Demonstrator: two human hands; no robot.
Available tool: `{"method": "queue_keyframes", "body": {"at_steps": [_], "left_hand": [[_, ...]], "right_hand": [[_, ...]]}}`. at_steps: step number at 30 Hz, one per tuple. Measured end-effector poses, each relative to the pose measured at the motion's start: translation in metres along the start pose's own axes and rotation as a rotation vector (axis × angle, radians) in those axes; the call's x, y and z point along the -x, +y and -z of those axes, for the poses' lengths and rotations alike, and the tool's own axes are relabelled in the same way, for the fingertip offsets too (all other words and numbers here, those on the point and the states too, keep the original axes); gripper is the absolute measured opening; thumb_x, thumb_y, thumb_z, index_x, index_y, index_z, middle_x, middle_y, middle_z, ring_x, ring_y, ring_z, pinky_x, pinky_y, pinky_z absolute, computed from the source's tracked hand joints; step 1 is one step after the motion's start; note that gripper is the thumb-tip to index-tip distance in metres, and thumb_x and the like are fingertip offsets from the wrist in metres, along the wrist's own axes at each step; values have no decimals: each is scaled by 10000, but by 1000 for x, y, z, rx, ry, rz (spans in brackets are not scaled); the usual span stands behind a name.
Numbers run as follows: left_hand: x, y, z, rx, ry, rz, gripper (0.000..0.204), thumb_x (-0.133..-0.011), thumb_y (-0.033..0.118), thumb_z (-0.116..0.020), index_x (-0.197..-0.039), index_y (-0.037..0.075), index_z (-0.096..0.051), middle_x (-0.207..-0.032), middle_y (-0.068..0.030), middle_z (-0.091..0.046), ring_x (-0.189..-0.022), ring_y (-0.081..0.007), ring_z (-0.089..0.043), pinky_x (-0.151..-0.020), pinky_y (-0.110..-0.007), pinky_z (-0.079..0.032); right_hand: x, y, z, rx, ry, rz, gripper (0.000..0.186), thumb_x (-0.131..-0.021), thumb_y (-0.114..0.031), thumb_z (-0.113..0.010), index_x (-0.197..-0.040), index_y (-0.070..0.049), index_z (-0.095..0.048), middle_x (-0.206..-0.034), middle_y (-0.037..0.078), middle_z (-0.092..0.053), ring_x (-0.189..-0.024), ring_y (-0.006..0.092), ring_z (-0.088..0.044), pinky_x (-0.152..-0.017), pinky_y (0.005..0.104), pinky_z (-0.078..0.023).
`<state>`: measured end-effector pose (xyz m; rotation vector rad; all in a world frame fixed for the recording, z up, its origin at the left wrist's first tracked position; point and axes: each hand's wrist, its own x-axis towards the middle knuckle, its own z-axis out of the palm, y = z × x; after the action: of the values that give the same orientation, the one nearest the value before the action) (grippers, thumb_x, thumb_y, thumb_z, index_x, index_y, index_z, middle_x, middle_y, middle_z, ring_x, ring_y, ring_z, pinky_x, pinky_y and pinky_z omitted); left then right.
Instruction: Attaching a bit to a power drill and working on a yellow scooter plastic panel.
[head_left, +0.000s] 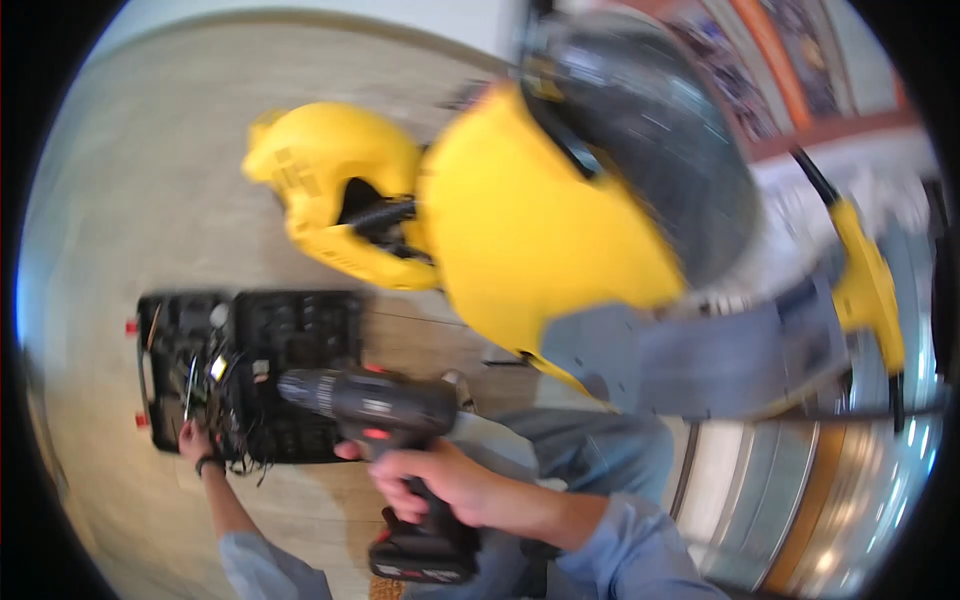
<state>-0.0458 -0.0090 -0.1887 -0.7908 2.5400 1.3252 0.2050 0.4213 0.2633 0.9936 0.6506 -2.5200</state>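
Note:
My right hand (437, 478) is wrapped round the grip of a black cordless drill (395, 405) with red accents. The drill's chuck points left, and its battery block (425, 552) hangs below my fist. At the lower left, my left hand (195, 442) reaches into the left half of an opened black tool case (300, 345). Its fingers are closed at the lower end of a slim, shiny metal rod (190, 388); what kind of tool this is, I cannot make out. Dark cables (243, 440) and small tools lie jumbled beside that hand.
A yellow scooter-like vehicle fills the middle and right, with a yellow front part (350, 185), a body panel (520, 210), a dark windscreen (650, 130) and a grey footboard (720, 350). Tiled floor (150, 180) spreads to the left. A glass railing (780, 500) stands at the lower right.

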Motion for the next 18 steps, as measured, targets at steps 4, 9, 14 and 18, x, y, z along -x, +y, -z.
{"method": "queue_keyframes", "body": {"at_steps": [4, 9, 14, 18], "left_hand": [[26, 82, 27, 570, -124, -52, 328, -946, 162, -674, -1247, 38, -637, -969, -11, -683, -773, -75, -595, -661, -224, -470], [227, 281, 44, 759, -471, -488, 298, -994, 171, -612, -1262, 40, -610, -988, 17, -630, -855, -39, -542, -742, -199, -430], [496, 420, 40, 271, -865, -1100, 56, -854, 3, -627, -902, -15, -652, -897, -83, -638, -827, -152, -580, -723, -278, -465], [635, 451, -44, -209, -1314, -1601, 146, -743, 81, -755, -874, 42, -705, -863, -75, -666, -789, -256, -621, -708, -351, -505]], "right_hand": [[33, 7, 3, -75, -31, 120, 388, -889, -165, -605, -1238, -6, -555, -622, -8, -474, -472, 79, -431, -494, 281, -389], [172, 16, 51, -142, -162, 176, 425, -906, -148, -581, -1293, 21, -529, -618, -12, -450, -474, 75, -413, -491, 267, -378], [307, 9, 142, -246, 192, 561, 476, -916, -129, -535, -1364, 26, -487, -642, -12, -421, -471, 74, -391, -489, 257, -378], [340, -7, 223, -404, 377, 931, 495, -919, -177, -528, -1377, 2, -470, -654, -21, -426, -461, 69, -389, -461, 256, -364]]}}
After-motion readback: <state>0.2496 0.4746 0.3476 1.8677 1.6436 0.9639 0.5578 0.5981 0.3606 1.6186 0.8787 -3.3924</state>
